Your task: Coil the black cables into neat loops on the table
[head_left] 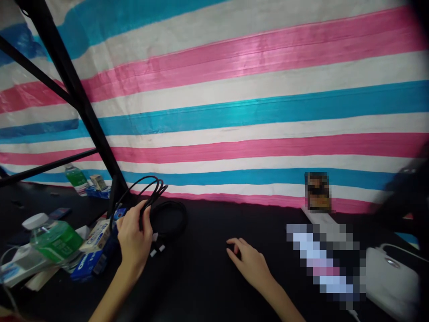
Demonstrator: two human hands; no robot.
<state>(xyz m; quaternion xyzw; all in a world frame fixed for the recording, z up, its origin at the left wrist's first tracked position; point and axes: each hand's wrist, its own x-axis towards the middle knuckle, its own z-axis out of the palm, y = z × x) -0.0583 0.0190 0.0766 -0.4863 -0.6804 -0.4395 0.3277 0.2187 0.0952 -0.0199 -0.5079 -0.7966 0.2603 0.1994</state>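
Note:
My left hand [134, 230] is wrapped round a looped black cable [156, 190], whose loops stick out above the fingers. Just right of it, a second coiled black cable [182, 219] lies on the black table [201, 277]. Small white pieces [161, 248] sit below that coil, close to my left wrist. My right hand [248, 259] is low over the middle of the table, its thumb and index finger curved and apart, with nothing visible between them.
At the left are a green-labelled bottle [55, 239], a blue packet [89, 264] and a small box [97, 237]. A black metal frame [90, 120] rises behind them. A white device [390, 281] and blurred items stand at the right. Striped sheeting [251, 107] hangs behind.

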